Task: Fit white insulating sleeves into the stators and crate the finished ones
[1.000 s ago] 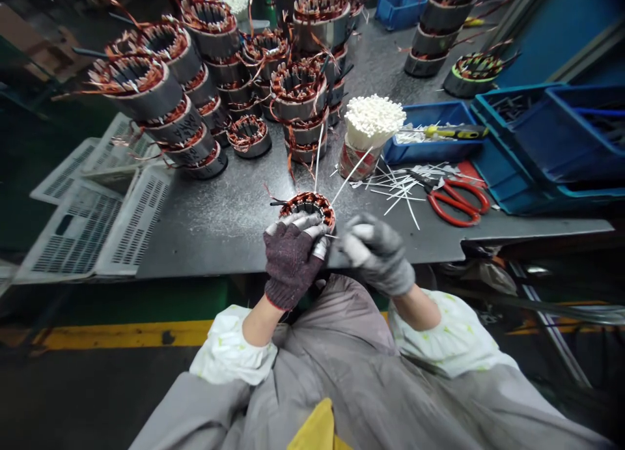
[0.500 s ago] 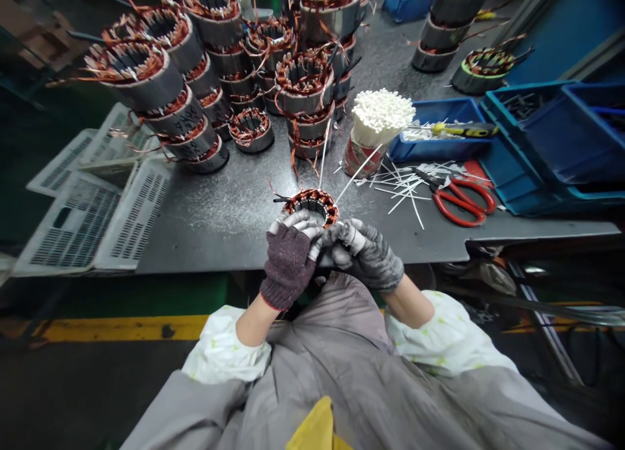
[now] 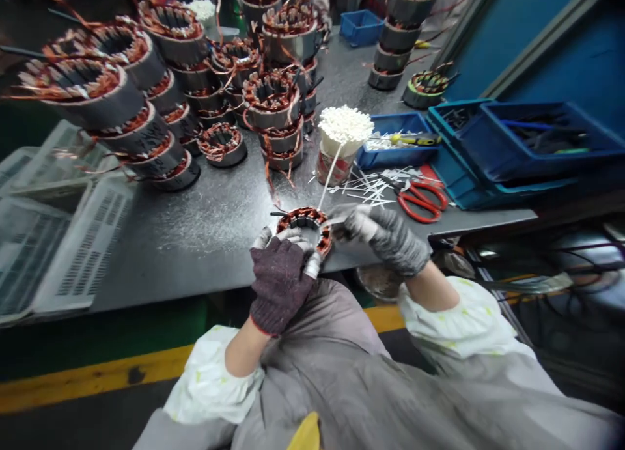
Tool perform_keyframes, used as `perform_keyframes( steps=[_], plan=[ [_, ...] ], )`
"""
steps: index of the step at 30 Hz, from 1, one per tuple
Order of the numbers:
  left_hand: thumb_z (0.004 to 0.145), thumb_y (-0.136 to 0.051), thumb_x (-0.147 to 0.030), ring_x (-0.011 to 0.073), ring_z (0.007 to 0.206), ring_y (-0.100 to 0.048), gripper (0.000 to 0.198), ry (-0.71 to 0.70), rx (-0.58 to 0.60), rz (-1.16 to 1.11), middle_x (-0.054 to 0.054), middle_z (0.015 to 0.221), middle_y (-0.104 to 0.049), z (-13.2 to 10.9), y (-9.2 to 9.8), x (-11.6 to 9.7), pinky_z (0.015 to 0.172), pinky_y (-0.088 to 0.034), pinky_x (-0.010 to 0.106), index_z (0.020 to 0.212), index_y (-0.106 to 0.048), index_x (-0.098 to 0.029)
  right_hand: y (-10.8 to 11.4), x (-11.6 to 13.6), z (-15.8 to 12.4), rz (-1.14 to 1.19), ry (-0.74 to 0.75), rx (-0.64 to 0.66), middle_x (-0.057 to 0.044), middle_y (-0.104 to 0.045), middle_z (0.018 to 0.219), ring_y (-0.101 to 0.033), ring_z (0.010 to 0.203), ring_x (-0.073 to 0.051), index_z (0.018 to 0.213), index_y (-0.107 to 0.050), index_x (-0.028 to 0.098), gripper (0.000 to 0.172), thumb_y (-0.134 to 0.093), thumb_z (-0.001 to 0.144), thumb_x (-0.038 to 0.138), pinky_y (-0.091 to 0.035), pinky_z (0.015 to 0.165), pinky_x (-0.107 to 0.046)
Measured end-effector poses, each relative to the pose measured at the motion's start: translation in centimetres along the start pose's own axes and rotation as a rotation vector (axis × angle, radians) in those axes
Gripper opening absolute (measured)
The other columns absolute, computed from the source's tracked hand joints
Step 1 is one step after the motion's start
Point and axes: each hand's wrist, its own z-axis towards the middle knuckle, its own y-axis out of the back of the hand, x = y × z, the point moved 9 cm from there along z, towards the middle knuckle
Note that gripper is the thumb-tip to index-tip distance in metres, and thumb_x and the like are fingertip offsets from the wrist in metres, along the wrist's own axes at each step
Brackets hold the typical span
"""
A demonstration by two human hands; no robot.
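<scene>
My left hand (image 3: pixel 283 274), in a dark purple knit glove with pale fingertips, grips the near left side of a small stator (image 3: pixel 297 217) with copper windings at the table's front edge. A white cable tie (image 3: pixel 330 176) stands up from the far side of that ring. To its right, my right hand (image 3: pixel 390 235), in a grey knit glove, has its fingers pinched together. A pale strip, seemingly another cable tie (image 3: pixel 336 221), runs from the ring to these fingers; motion blurs it. Black leads (image 3: pixel 279 213) stick out at the ring's left.
Stacked stators (image 3: pixel 146 134) fill the table's left and back. A cup (image 3: pixel 333 167) of cable ties stands ahead, beside a blue bin (image 3: pixel 398 154), loose ties (image 3: pixel 368 188) and red-handled scissors (image 3: pixel 420 201). Larger bins (image 3: pixel 493 189) are at the right, white plastic baskets (image 3: pixel 73 254) at the left.
My right hand has moved right, away from the ring. Of two ties sticking up, only one still stands free. The view has shifted, and a gloved hand shows behind the stacks.
</scene>
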Motion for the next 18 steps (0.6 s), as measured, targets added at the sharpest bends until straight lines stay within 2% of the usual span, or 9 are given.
perform_keyframes(
  steps=[2,3,4,5,7,9,13,16,18],
  plan=[
    [0.093,-0.064,-0.032,0.0293,0.11,-0.069,0.008,-0.005,0.004,-0.012,0.005,0.1,-0.078,0.5,-0.2,0.4,0.107,-0.04,0.054,0.091,-0.066,-0.024,7.1,0.1,1.4,-0.287,0.032,-0.179,-0.006,-0.077,0.096,-0.072,0.087,-0.023,0.101,-0.077,0.022,0.04,-0.059,0.091,0.057,-0.058,0.085,-0.038],
    [0.092,-0.064,-0.032,0.0291,0.109,-0.069,0.008,-0.019,0.015,-0.03,0.005,0.099,-0.078,0.8,-0.3,0.7,0.104,-0.042,0.052,0.089,-0.066,-0.025,10.6,0.0,2.1,-0.488,0.01,-0.263,-0.008,-0.078,0.1,-0.072,0.092,-0.024,0.103,-0.077,0.02,0.038,-0.06,0.091,0.052,-0.057,0.089,-0.04],
    [0.091,-0.065,-0.032,0.0287,0.109,-0.069,0.007,-0.038,0.029,-0.053,0.004,0.098,-0.078,1.1,-0.4,1.1,0.103,-0.043,0.051,0.087,-0.065,-0.025,13.5,-0.5,3.0,-0.713,-0.057,-0.293,-0.01,-0.077,0.102,-0.071,0.093,-0.026,0.108,-0.075,0.018,0.037,-0.063,0.088,0.047,-0.056,0.089,-0.042],
    [0.091,-0.064,-0.031,0.0282,0.11,-0.069,0.007,-0.06,0.045,-0.077,0.003,0.097,-0.078,1.4,-0.4,1.5,0.104,-0.042,0.051,0.086,-0.065,-0.026,15.8,-1.6,3.9,-0.931,-0.183,-0.262,-0.012,-0.077,0.102,-0.071,0.092,-0.027,0.11,-0.074,0.016,0.04,-0.07,0.083,0.045,-0.056,0.088,-0.043],
    [0.092,-0.064,-0.03,0.0276,0.115,-0.068,0.005,-0.109,0.058,-0.104,0.001,0.098,-0.079,1.8,0.1,2.1,0.111,-0.038,0.053,0.088,-0.065,-0.027,18.5,-4.5,5.1,-1.215,-0.432,-0.105,-0.014,-0.077,0.097,-0.071,0.086,-0.029,0.105,-0.074,0.014,0.043,-0.08,0.071,0.041,-0.055,0.083,-0.043],
    [0.093,-0.064,-0.03,0.0291,0.123,-0.065,0.005,-0.132,0.025,-0.055,0.001,0.106,-0.079,1.8,1.3,2.4,0.117,-0.031,0.056,0.097,-0.067,-0.028,19.2,-6.9,5.6,-1.27,-0.55,0.005,-0.014,-0.075,0.087,-0.07,0.08,-0.027,0.09,-0.073,0.014,0.035,-0.083,0.065,0.035,-0.053,0.08,-0.041],
    [0.093,-0.067,-0.029,0.0338,0.135,-0.057,0.023,-0.08,-0.082,0.128,0.007,0.122,-0.075,1.1,3.5,1.9,0.121,-0.024,0.063,0.116,-0.064,-0.027,18.5,-8.0,4.9,-1.055,-0.444,-0.035,-0.007,-0.068,0.069,-0.066,0.072,-0.021,0.072,-0.067,0.016,0.018,-0.078,0.066,0.029,-0.051,0.078,-0.039],
    [0.094,-0.066,-0.028,0.0323,0.134,-0.058,0.018,-0.053,-0.043,0.115,0.005,0.119,-0.076,0.7,2.5,1.4,0.122,-0.024,0.062,0.111,-0.064,-0.025,17.4,-7.9,2.4,-0.815,-0.341,-0.024,-0.01,-0.072,0.077,-0.067,0.069,-0.021,0.082,-0.068,0.018,0.019,-0.066,0.081,0.037,-0.053,0.07,-0.038],
    [0.095,-0.062,-0.027,0.0294,0.131,-0.061,0.01,-0.046,-0.015,0.046,0.004,0.113,-0.077,0.7,1.4,1.6,0.122,-0.026,0.059,0.104,-0.065,-0.025,16.4,-7.2,0.5,-0.596,-0.24,-0.087,-0.013,-0.074,0.089,-0.07,0.073,-0.022,0.097,-0.066,0.022,0.027,-0.056,0.09,0.046,-0.055,0.068,-0.038]
  ],
)
